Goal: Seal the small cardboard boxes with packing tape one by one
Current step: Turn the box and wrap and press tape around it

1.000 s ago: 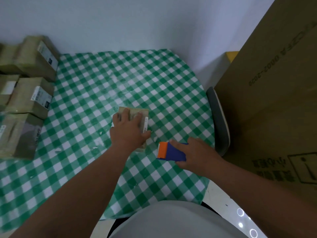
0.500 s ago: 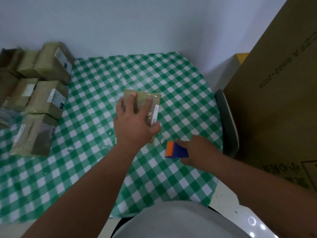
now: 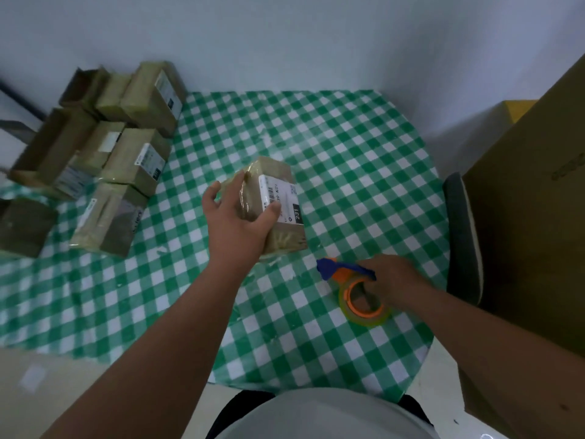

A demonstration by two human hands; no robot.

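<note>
A small cardboard box [image 3: 278, 198] with a white label and clear tape over it sits tilted at the middle of the green checked table [image 3: 348, 160]. My left hand [image 3: 237, 223] grips it from the near left side, thumb on the label face, fingers over the far edge. To the right, my right hand [image 3: 392, 280] holds the tape dispenser [image 3: 348, 274], blue and orange, with its roll of clear tape [image 3: 364, 304] resting on the cloth. A short gap separates dispenser and box.
Several small cardboard boxes [image 3: 126, 172] are piled at the table's left, some labelled, one open [image 3: 47, 153]. A very large carton [image 3: 531, 217] stands at the right beside a dark chair back [image 3: 462, 239]. A white wall runs behind.
My left hand has tipped the box up, so its label face now shows. The right hand has drawn the dispenser back to the right and its tape roll has come into sight.
</note>
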